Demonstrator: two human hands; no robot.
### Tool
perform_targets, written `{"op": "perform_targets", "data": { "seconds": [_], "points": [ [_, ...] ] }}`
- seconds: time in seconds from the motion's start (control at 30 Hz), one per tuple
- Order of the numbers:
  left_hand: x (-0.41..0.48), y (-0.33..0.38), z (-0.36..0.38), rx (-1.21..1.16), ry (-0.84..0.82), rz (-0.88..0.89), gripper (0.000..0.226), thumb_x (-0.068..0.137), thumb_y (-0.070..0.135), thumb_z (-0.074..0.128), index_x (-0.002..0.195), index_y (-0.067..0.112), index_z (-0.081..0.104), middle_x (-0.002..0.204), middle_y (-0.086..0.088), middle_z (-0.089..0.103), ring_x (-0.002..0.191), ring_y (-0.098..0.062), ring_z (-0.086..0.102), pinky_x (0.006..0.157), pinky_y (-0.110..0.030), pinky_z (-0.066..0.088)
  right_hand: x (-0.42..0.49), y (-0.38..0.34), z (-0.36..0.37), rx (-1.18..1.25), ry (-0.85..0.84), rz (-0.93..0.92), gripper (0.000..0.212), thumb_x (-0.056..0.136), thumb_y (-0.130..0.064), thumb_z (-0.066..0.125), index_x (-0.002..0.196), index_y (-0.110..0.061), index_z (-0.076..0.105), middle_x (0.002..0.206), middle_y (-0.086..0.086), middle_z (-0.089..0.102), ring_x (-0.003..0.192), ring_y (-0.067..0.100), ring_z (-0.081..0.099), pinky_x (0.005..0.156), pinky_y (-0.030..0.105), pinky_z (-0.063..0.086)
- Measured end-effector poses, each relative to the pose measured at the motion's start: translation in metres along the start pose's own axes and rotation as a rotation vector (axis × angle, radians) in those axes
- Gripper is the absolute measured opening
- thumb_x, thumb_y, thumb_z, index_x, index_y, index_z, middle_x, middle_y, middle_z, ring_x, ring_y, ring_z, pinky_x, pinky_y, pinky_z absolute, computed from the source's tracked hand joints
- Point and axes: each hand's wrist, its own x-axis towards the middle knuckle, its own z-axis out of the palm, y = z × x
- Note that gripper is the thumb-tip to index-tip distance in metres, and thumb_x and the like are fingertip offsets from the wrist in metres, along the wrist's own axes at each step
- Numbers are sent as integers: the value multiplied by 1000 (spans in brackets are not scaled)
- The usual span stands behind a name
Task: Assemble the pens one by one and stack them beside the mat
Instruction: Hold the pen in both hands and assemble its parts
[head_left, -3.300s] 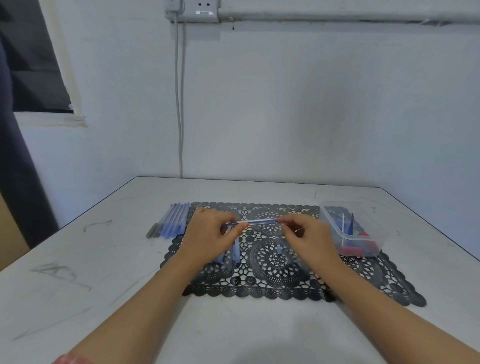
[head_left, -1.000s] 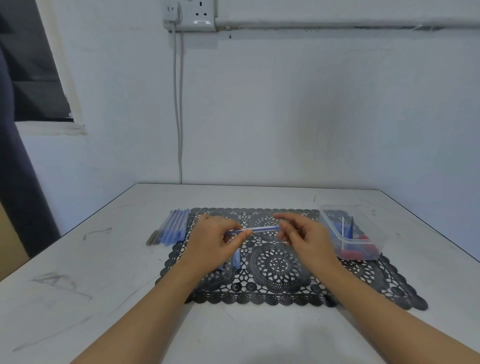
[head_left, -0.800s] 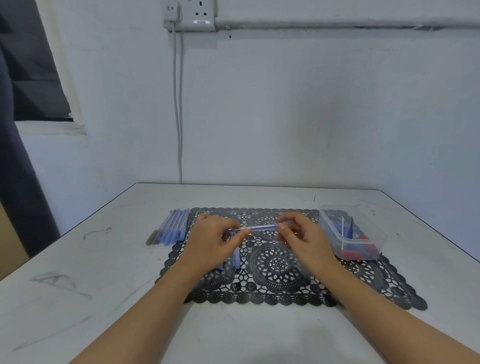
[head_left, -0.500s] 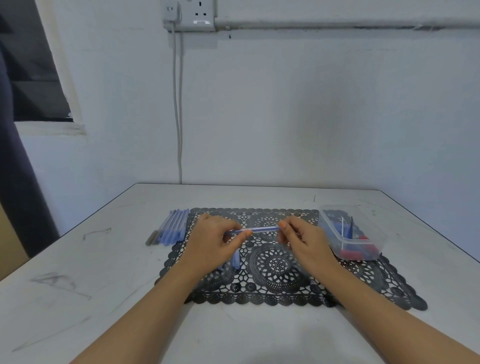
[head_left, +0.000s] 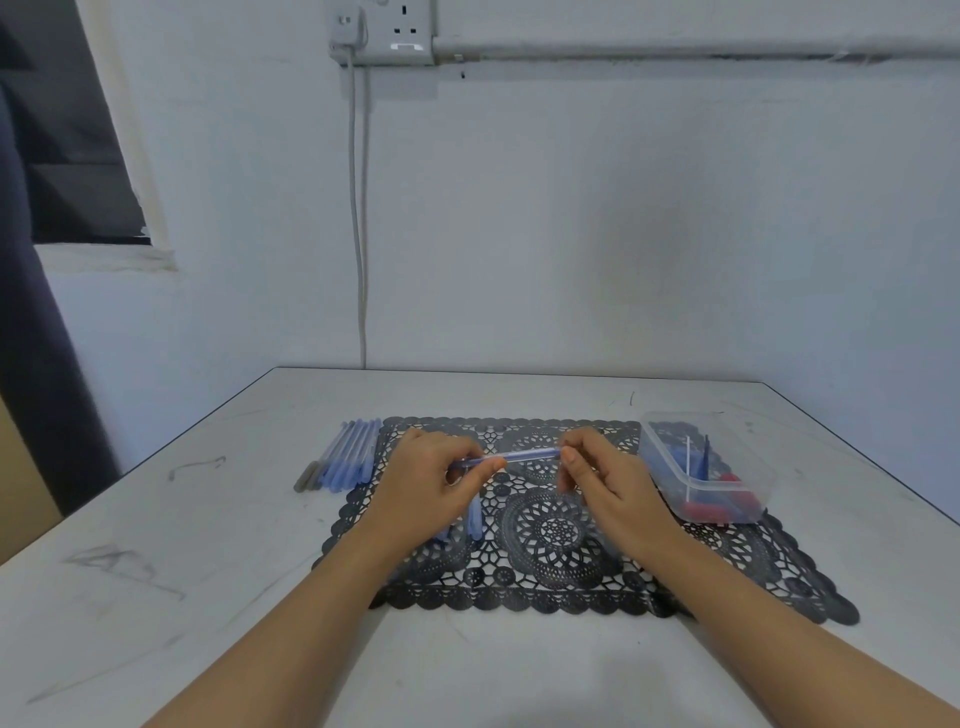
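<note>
Above the black lace mat (head_left: 550, 551) I hold a thin blue pen (head_left: 524, 457) level between both hands. My left hand (head_left: 431, 483) pinches its left end between thumb and fingers. At its right end my right hand (head_left: 597, 478) grips it with curled fingers. A row of several blue pens (head_left: 348, 457) lies on the table just left of the mat. Loose blue pen parts (head_left: 474, 517) lie on the mat, partly hidden under my left hand.
A clear plastic box (head_left: 748, 499) with blue and red pen parts and a white refill stands on the mat's right end. The white table (head_left: 208, 545) meets the wall behind; a cable (head_left: 358, 234) hangs from a socket above.
My hands stay at the same spot over the mat with the pen between them. The fingers of my right hand have shifted slightly at the pen's right end.
</note>
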Motion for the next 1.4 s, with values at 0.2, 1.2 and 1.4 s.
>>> {"op": "perform_targets", "data": {
  "seconds": [0.2, 1.2, 1.4],
  "points": [
    [0, 0, 1, 9, -10, 30, 41, 84, 60, 46, 71, 27, 66, 55, 10, 54, 58, -2, 47, 76, -9, 27, 2, 7, 0, -65, 52, -47, 44, 91, -50, 36, 69, -16, 53, 59, 2, 57, 50, 14, 52, 51, 30, 43],
    [3, -1, -1, 83, 91, 201, 39, 88, 55, 48, 71, 24, 64, 58, 20, 42, 58, 1, 36, 70, -18, 31, 1, -6, 4, 67, 28, 176, 42, 94, -35, 41, 60, -12, 49, 42, 1, 49, 42, 14, 53, 53, 24, 47],
    [5, -8, -3, 134, 125, 281, 33, 84, 50, 55, 73, 21, 67, 63, 13, 56, 68, 5, 34, 72, -20, 29, 0, -19, 12, 361, 6, 421, 42, 98, -28, 41, 61, -7, 45, 43, 6, 40, 39, 19, 45, 47, 26, 44]
  ]
}}
